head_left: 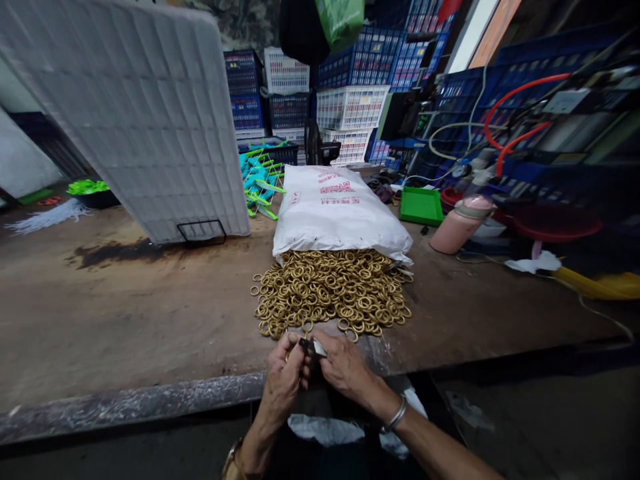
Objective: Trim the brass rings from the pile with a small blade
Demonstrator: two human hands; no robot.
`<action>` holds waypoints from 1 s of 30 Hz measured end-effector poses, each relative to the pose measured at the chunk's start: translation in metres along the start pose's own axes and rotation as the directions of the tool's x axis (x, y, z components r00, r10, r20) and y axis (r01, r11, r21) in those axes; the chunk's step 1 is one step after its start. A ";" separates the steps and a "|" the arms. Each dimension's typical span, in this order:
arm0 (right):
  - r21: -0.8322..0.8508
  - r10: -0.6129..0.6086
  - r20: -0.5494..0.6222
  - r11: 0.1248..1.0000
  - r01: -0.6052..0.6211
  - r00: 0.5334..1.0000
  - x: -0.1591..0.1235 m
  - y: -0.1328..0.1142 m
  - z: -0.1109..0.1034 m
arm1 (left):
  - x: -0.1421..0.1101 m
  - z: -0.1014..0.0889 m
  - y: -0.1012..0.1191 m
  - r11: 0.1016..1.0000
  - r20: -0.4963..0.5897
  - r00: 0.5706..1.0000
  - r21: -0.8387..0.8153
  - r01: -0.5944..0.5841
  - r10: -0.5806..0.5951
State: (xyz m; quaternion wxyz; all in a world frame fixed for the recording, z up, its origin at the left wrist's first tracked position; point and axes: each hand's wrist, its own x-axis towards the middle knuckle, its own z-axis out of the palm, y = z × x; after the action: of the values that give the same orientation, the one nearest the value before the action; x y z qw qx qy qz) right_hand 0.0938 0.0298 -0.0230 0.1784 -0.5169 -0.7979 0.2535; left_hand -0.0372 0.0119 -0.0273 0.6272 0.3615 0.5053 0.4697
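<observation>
Just in front of the ring pile, both hands meet at the table's near edge. My left hand (284, 373) is closed, and a bit of a gold-coloured ring shows between its thumb and fingers. My right hand (347, 367) grips a small tool (319, 348) with a pale flat part and a black part; its exact kind is unclear. The black part reaches the left fingertips. Another gold ring (307, 327) stands just beyond the fingertips. The heap of gold rings (330, 287) spreads from the mouth of a white printed sack (340, 207).
A tall padded white panel (150, 120) in a black wire stand (203, 231) rises on the left. Green-and-blue hangers (260, 183) lie behind. To the right are a green tray (421, 205), a pink bottle (460, 225) and red hoses (500, 133). Stacked crates (353, 107) stand at the back.
</observation>
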 end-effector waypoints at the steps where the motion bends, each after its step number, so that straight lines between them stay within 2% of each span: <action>1: -0.019 0.000 0.004 1.000 0.000 1.000 0.000 -0.001 -0.001 | 0.000 0.000 0.001 1.000 -0.006 1.000 0.020 -0.012 0.012; 7: -0.086 0.013 0.036 0.996 -0.009 0.999 0.002 -0.001 -0.003 | -0.002 0.000 0.003 0.995 -0.032 0.997 0.068 -0.068 0.071; 11: -0.150 0.037 0.065 0.988 -0.027 0.997 0.003 0.000 -0.004 | -0.002 -0.002 -0.001 0.997 -0.026 0.998 0.053 -0.056 0.057; 14: -0.210 0.079 0.069 0.976 -0.063 0.995 0.004 -0.001 0.001 | -0.002 -0.005 -0.005 1.000 -0.026 0.999 0.014 -0.021 0.022; 19: -0.231 0.041 0.075 0.973 -0.022 0.996 0.009 0.004 0.016 | -0.012 -0.015 -0.006 0.994 0.010 1.000 -0.109 -0.005 0.006; 21: -0.249 0.047 0.058 0.968 -0.031 0.997 0.012 0.008 0.018 | -0.021 -0.017 -0.003 0.992 0.052 0.999 -0.128 0.015 -0.009; 25: -0.320 0.090 -0.020 0.943 -0.092 0.996 0.021 0.015 0.011 | -0.033 -0.014 0.004 0.969 0.205 0.977 -0.229 0.096 -0.049; 30: -0.325 0.062 -0.122 0.941 -0.099 0.991 0.030 0.014 0.013 | -0.027 -0.014 0.005 0.898 0.132 0.985 -0.410 0.159 -0.114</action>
State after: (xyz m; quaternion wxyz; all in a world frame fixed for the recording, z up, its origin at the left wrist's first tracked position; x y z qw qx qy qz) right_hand 0.0846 0.0592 -0.0406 0.1226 -0.5850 -0.7961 0.0946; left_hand -0.0535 -0.0125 -0.0180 0.7473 0.2061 0.3830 0.5023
